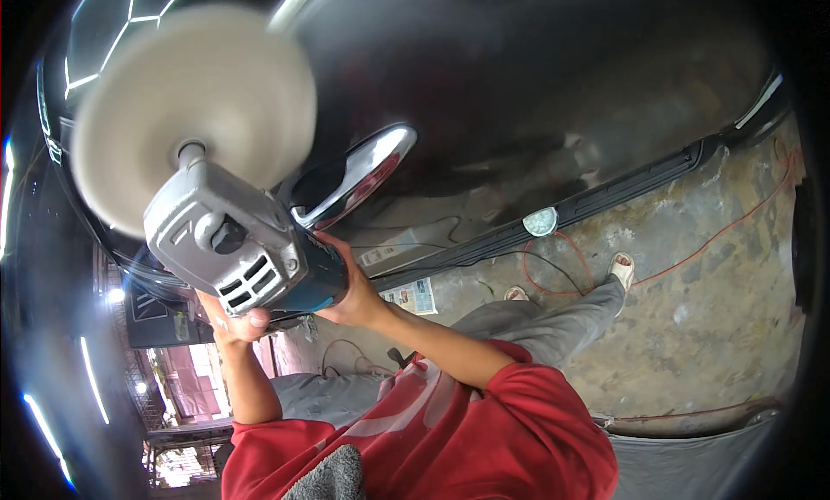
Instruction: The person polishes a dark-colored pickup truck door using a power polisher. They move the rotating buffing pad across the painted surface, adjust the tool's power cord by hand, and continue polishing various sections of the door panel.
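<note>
My left hand (235,321) and my right hand (356,294) both grip a power polisher (212,232), one on each side of its body. It has a silver metal head and a dark teal housing. A large round off-white buffing pad (251,76) sits on its spindle, and its surface looks smeared, as if turning. The pad is up against or just in front of a glossy black car door (536,76); I cannot tell if it touches. Close beside the polisher is a chrome door handle (380,159). The far fingers of both hands are partly hidden by the tool.
Below the door runs a black side step (640,184), with a small pale round container (541,222) at its edge. An orange hose (726,241) and a dark cord (510,254) trail over the stained concrete floor (700,327). Newspaper (413,297) lies near my legs.
</note>
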Tool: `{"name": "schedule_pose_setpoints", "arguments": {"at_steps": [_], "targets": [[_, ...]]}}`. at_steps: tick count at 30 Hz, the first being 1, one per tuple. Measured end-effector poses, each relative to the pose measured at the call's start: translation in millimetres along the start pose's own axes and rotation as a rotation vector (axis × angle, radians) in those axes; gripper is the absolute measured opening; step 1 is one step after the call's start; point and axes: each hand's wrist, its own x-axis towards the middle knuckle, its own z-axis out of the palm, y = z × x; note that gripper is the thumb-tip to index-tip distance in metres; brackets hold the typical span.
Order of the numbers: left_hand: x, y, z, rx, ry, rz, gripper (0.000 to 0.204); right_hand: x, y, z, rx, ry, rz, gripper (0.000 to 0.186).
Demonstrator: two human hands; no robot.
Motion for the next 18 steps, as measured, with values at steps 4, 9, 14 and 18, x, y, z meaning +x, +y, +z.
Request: {"name": "schedule_pose_setpoints", "arguments": {"at_steps": [4, 9, 14, 18], "targets": [[-17.4, -7.8, 20.0, -0.151, 0.156, -0.037, 0.104, -9.3, -9.1, -25.6, -0.105, -0.124, 0.171, 0.097], [1.7, 41.8, 54.4, -0.466, 0.034, -0.147, 0.096, -6.9, -37.7, -56.7, -0.168, -0.083, 0.140, 0.097], [41.6, 93.0, 82.1, -0.491, -0.082, -0.040, 0.084, 0.4, -53.5, -85.3, -0.196, -0.041, 0.093, 0.101], [56.1, 102.4, 88.6, -0.391, -0.107, 0.081, 0.082, -5.8, -41.0, -99.0, -0.165, -0.080, 0.192, 0.103]]}}
